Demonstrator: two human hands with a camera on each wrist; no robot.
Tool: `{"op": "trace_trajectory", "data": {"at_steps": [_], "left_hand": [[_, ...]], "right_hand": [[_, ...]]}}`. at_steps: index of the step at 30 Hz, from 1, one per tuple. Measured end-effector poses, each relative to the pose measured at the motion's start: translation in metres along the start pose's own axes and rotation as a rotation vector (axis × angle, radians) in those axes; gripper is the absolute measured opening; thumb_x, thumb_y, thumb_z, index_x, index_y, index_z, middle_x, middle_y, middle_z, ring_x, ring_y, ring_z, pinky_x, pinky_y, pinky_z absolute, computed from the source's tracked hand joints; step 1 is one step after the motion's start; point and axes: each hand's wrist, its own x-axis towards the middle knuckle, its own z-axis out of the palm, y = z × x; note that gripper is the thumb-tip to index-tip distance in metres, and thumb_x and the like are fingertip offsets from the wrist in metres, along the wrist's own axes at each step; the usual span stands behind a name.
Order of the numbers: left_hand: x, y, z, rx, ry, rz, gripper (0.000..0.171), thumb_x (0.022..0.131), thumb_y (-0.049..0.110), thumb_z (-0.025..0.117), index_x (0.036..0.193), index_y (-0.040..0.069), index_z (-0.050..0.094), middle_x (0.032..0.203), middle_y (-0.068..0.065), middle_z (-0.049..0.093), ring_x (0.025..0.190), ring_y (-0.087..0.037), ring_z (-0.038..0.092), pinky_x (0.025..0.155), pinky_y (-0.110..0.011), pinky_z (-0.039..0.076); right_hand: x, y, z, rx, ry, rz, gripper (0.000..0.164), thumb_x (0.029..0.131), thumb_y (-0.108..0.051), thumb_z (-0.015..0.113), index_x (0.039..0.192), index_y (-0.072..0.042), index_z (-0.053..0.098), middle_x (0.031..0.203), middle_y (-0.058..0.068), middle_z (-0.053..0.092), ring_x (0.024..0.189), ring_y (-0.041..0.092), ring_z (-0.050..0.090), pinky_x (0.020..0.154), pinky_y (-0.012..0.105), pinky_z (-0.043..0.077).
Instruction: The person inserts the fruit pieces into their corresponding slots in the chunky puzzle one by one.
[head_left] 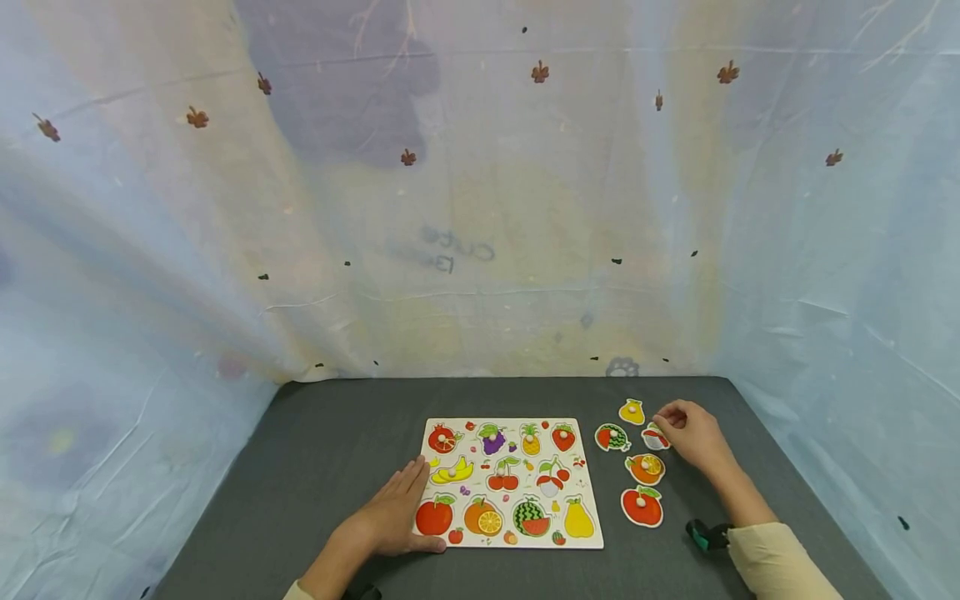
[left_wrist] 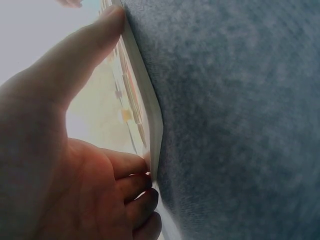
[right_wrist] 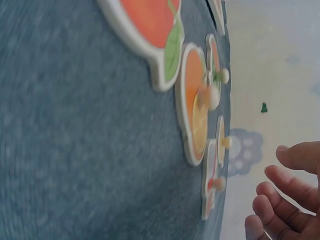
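Observation:
A white fruit puzzle board (head_left: 510, 540) lies flat on the dark table. My left hand (head_left: 397, 508) rests at its near left corner, thumb (left_wrist: 100, 42) along the near edge and fingers on the left edge. Right of the board my right hand (head_left: 693, 433) hovers at a pale and red knobbed piece (head_left: 655, 437), partly covering it from above. In the right wrist view its fingers (right_wrist: 285, 175) stand apart from that piece's knob (right_wrist: 218, 184). Around it lie pear (head_left: 632, 411), watermelon (head_left: 612, 437), orange (head_left: 645, 469) and apple (head_left: 642, 507) pieces.
Printed on the board are bananas (head_left: 452, 471), grapes (head_left: 492, 439) and other fruit. A black and green strap (head_left: 707, 536) shows by my right sleeve (head_left: 776, 558). Pale patterned cloth (head_left: 480, 208) hangs behind the table (head_left: 337, 433) and at both sides.

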Motion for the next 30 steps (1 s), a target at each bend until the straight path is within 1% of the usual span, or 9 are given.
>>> {"op": "trace_trajectory", "data": {"at_steps": [5, 15, 24, 30], "left_hand": [[0.000, 0.000, -0.001, -0.003, -0.010, -0.005, 0.127, 0.080, 0.061, 0.089, 0.166, -0.007, 0.025, 0.175, -0.023, 0.022, 0.162, -0.041, 0.022, 0.131, -0.060, 0.021], [-0.001, 0.003, -0.002, -0.013, -0.001, -0.007, 0.127, 0.079, 0.058, 0.091, 0.166, -0.008, 0.026, 0.175, -0.024, 0.023, 0.161, -0.041, 0.023, 0.131, -0.060, 0.021], [-0.001, 0.002, -0.002, -0.008, -0.003, -0.013, 0.128, 0.079, 0.060, 0.091, 0.166, -0.007, 0.025, 0.175, -0.024, 0.023, 0.161, -0.041, 0.023, 0.131, -0.059, 0.021], [-0.001, 0.003, -0.003, -0.007, -0.008, -0.019, 0.129, 0.079, 0.059, 0.091, 0.166, -0.008, 0.024, 0.175, -0.024, 0.022, 0.161, -0.041, 0.024, 0.131, -0.059, 0.021]], "right_hand": [[0.004, 0.011, 0.001, -0.021, -0.027, 0.041, 0.024, 0.101, -0.019, 0.074, 0.108, 0.004, 0.070, 0.092, 0.012, 0.066, 0.082, 0.025, 0.061, 0.067, 0.036, 0.049], [0.009, 0.027, 0.005, -0.034, -0.086, 0.070, 0.025, 0.098, -0.018, 0.075, 0.108, 0.004, 0.069, 0.090, 0.011, 0.065, 0.079, 0.026, 0.058, 0.067, 0.036, 0.046], [0.009, 0.026, 0.006, -0.015, -0.119, 0.073, 0.022, 0.099, -0.015, 0.075, 0.106, 0.005, 0.069, 0.087, 0.010, 0.062, 0.077, 0.024, 0.056, 0.065, 0.035, 0.044], [0.009, 0.026, 0.005, -0.005, -0.127, 0.077, 0.021, 0.099, -0.014, 0.076, 0.105, 0.005, 0.068, 0.086, 0.009, 0.062, 0.075, 0.023, 0.056, 0.064, 0.035, 0.044]]}}
